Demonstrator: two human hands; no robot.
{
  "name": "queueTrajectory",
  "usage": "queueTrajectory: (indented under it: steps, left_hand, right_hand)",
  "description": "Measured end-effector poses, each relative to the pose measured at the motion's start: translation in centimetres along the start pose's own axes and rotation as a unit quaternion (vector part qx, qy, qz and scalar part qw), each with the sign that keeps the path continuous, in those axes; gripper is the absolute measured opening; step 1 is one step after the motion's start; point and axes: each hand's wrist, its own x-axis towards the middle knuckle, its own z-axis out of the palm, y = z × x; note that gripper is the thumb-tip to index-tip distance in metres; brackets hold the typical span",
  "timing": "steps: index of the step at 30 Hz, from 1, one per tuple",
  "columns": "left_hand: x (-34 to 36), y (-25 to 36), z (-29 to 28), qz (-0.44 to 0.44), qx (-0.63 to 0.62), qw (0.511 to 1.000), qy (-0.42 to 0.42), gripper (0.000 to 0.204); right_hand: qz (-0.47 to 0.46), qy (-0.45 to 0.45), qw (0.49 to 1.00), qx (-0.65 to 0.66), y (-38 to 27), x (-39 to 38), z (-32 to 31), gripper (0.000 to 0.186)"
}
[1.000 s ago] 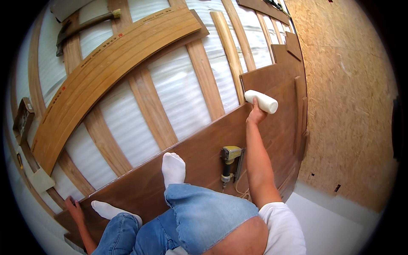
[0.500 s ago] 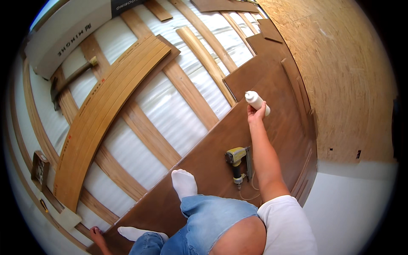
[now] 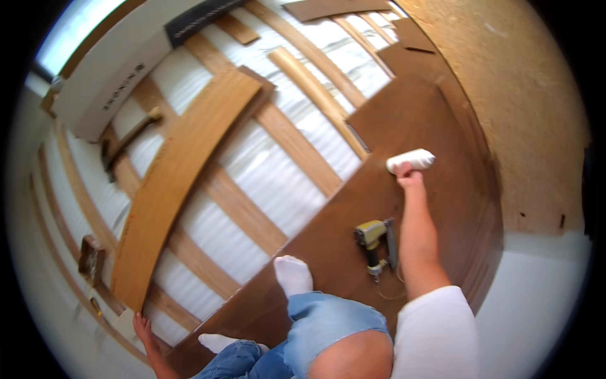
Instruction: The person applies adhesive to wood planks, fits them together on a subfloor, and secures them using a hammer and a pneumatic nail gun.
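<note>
My right hand (image 3: 409,176) is stretched out ahead and closed on a white cylindrical mallet head or roll (image 3: 411,160), which rests on the dark brown laid floorboards (image 3: 435,114). My left hand (image 3: 142,327) is down at the lower left, fingers spread, pressing on the floor at the edge of the brown boards. A yellow and grey nail gun (image 3: 372,242) lies on the boards just left of my right forearm. I am sitting on the boards, with white socks (image 3: 293,273) and blue jeans in view.
White underlay (image 3: 271,183) with light wooden battens covers the floor to the left. A long loose oak plank (image 3: 177,183) lies across it. A hammer (image 3: 129,140) lies beside a white carton (image 3: 107,82). A chipboard wall (image 3: 524,101) runs along the right.
The view has swung up and left. My right hand with the white cylinder now sits lower and to the right in view, and the cylinder lies flatter on the boards.
</note>
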Motion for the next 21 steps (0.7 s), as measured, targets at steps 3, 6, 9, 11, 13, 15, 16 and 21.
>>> queueTrajectory:
  steps: [3, 6, 9, 11, 13, 15, 16, 21]
  left_hand:
    - [1.0, 0.9, 5.0, -0.068, -0.064, 0.995, -0.039, 0.037]
    - [2.5, 3.0, 1.5, -0.074, -0.064, 0.994, -0.041, 0.026]
    - [2.5, 1.8, 3.9, -0.107, -0.118, 0.987, -0.027, 0.025]
    - [2.8, 1.8, 4.0, -0.119, -0.143, 0.982, -0.028, 0.027]
    - [4.5, 3.6, -1.1, -0.1, -0.142, 0.984, -0.035, 0.03]
    - [2.8, 3.3, 1.9, -0.14, -0.158, 0.977, -0.015, 0.032]
    - [2.1, 3.6, 4.9, -0.165, -0.172, 0.971, -0.015, 0.033]
    - [0.3, 8.0, 0.0, -0.077, -0.096, 0.987, -0.099, 0.031]
  right_hand:
    - [0.044, -0.032, 0.996, 0.077, -5.7, -0.2, -2.6, 0.059]
    - [0.102, -0.037, 0.985, 0.136, -2.7, 0.7, -2.2, 0.059]
    - [-0.003, 0.019, 0.993, 0.119, -2.9, 0.4, -1.6, 0.054]
    - [-0.145, 0.054, 0.985, 0.076, -0.3, 0.6, -1.9, 0.057]
    - [-0.197, 0.089, 0.976, 0.032, 7.2, 1.9, -1.0, 0.064]
    - [-0.168, 0.034, 0.981, -0.091, 10.2, 0.2, -1.3, 0.051]
    - [-0.136, -0.02, 0.98, -0.144, 9.4, -0.4, -1.5, 0.045]
    - [-0.083, -0.09, 0.919, -0.375, 26.0, -5.9, 6.3, 0.02]
